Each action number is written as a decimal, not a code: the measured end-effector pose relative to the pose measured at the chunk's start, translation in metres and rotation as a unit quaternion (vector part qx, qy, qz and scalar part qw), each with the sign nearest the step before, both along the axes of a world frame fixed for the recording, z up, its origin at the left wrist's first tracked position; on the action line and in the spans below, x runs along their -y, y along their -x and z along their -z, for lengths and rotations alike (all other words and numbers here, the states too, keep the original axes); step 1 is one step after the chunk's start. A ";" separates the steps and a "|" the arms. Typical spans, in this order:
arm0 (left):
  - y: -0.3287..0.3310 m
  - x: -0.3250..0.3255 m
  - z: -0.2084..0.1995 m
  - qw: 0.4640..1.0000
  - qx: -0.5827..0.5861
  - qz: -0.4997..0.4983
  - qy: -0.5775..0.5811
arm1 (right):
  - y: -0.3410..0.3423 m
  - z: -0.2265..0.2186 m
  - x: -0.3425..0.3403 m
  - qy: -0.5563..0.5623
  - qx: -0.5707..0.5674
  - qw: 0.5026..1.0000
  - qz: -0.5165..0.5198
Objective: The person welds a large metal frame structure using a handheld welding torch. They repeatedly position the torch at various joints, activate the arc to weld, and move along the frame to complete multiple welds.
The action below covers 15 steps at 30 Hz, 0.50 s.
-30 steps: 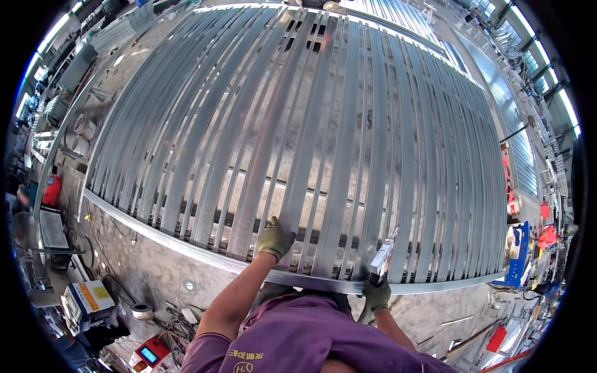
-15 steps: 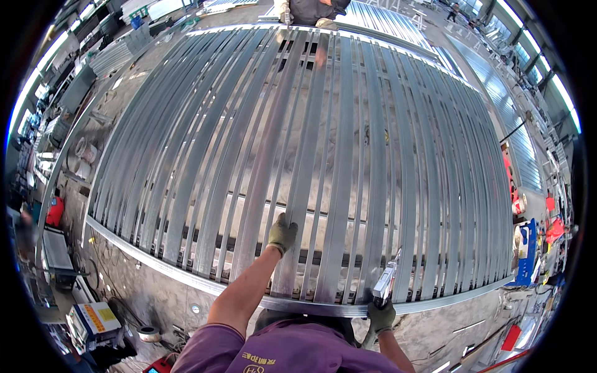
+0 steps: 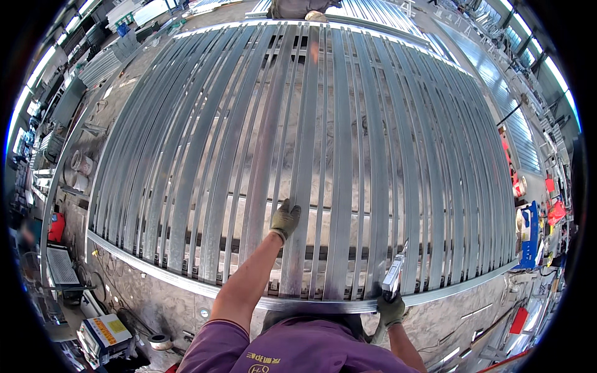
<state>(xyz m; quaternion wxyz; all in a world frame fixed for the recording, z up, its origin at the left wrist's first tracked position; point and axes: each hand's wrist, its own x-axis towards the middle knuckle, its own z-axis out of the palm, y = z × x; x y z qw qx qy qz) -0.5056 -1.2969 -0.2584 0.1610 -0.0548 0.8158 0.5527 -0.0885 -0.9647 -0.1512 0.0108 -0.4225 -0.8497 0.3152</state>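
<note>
A large panel of long, flat silver metal slats (image 3: 339, 186) stretches out in front of me, joined to a near rail (image 3: 323, 306) and a far rail. My left hand (image 3: 285, 221), in a greenish work glove, is closed around the edge of a slat (image 3: 303, 180) just left of centre. In my gloved right hand (image 3: 391, 309), at the near rail, is a silver welding gun (image 3: 394, 276) with a black grip. Its thin tip points away from me, over the slats. The fingers round the grip are partly hidden.
Across the panel stands another person (image 3: 289, 9), a gloved hand (image 3: 316, 16) by the far rail. A white-and-yellow machine box (image 3: 107, 336) and cables lie on the floor at lower left. At right are a blue rack (image 3: 528, 236) and red items (image 3: 555, 212).
My left hand has moved slightly farther along the slat. My right hand and the welding gun have shifted a little right. One of the other person's hands at the far rail is out of sight.
</note>
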 end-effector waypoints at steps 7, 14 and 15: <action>0.034 -0.007 -0.021 0.995 -0.017 0.046 0.085 | 0.000 -0.006 0.006 -0.014 -0.013 1.000 0.003; 0.029 -0.012 -0.047 0.993 0.002 0.057 0.101 | 0.006 -0.012 0.007 -0.018 -0.004 1.000 -0.003; 0.028 -0.013 -0.051 0.993 0.004 0.054 0.101 | 0.005 -0.011 0.007 0.001 0.004 1.000 0.002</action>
